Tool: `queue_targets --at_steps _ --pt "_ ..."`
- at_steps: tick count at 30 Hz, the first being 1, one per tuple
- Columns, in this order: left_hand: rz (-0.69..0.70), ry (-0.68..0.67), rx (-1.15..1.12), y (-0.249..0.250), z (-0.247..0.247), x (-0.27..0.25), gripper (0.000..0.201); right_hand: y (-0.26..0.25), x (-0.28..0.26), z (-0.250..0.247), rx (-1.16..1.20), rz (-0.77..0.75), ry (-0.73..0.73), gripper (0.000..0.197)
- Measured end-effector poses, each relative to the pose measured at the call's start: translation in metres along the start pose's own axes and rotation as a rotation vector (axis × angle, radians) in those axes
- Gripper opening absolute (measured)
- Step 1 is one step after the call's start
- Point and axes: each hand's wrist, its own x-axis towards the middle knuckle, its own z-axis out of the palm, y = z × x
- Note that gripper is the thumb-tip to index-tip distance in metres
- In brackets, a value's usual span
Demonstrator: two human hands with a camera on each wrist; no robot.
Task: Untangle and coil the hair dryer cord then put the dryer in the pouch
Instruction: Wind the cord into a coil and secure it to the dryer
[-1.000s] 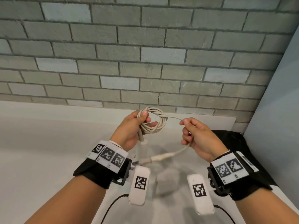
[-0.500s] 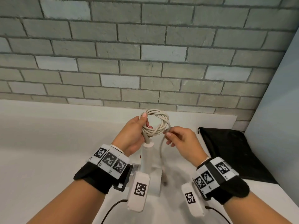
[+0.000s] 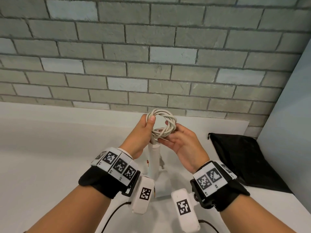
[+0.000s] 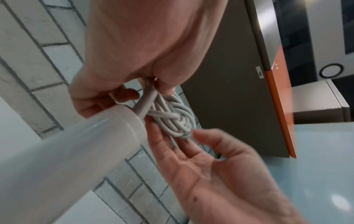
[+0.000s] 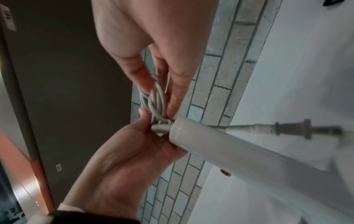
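My left hand (image 3: 149,121) grips a white coiled cord (image 3: 171,123) at chest height, with the thumb pressed over the strands. The hair dryer's white handle (image 3: 154,158) hangs straight down from the coil. My right hand (image 3: 165,132) holds the coil's right side between thumb and nearly straight fingers. In the left wrist view the coil (image 4: 172,119) lies on the right hand's fingers (image 4: 162,141). In the right wrist view the plug (image 5: 291,128) dangles beside the handle (image 5: 249,154). The dryer's head is hidden behind my wrists.
A flat black drawstring pouch (image 3: 239,158) lies on the white counter (image 3: 50,157) to the right. It is close to a pale side panel (image 3: 294,115). A grey brick wall (image 3: 151,56) rises right behind the counter.
My right hand has let go of the loose cord end and come in against the coil. The last stretch of cord now sits in the coil, and the plug hangs by the handle.
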Motion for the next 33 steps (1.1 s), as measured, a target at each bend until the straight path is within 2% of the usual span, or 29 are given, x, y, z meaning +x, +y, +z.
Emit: queue_targets --at_steps 5,9,11,13,15,17,20,23,25,27,33 --pt "0.008 -0.01 -0.002 -0.002 0.003 -0.001 0.022 0.0 0.005 0.002 -0.118 0.005 0.161 0.03" --pt "-0.005 0.073 0.153 -0.006 0.005 0.002 0.028 0.001 0.007 -0.003 -0.091 0.022 0.122 0.034" --pt "0.006 0.109 0.161 -0.008 0.007 0.002 0.03 -0.001 0.007 -0.006 -0.043 0.04 0.075 0.035" --pt "-0.01 0.102 0.02 -0.006 0.007 0.002 0.021 -0.004 0.008 -0.01 -0.034 0.04 0.032 0.036" --pt "-0.096 0.089 -0.221 -0.001 0.007 0.001 0.012 -0.007 0.009 -0.014 -0.108 0.027 0.004 0.036" --pt "-0.136 0.08 -0.356 0.0 0.005 0.003 0.021 -0.008 0.009 -0.016 -0.225 -0.004 -0.015 0.034" --pt "-0.122 0.039 -0.392 0.002 0.007 0.002 0.029 -0.005 0.012 -0.019 -0.357 -0.042 -0.001 0.028" --pt "-0.139 -0.021 -0.442 0.0 0.009 0.0 0.036 -0.001 0.014 -0.023 -0.694 -0.248 0.025 0.035" --pt "-0.144 -0.058 -0.432 0.0 0.008 -0.001 0.039 -0.001 0.013 -0.022 -0.878 -0.391 -0.02 0.047" --pt "-0.132 -0.107 -0.374 0.0 0.006 -0.003 0.041 -0.002 0.014 -0.021 -1.011 -0.521 -0.077 0.051" --pt "-0.119 -0.226 -0.249 0.006 0.003 -0.007 0.073 -0.005 0.017 -0.024 -1.354 -0.773 -0.109 0.028"
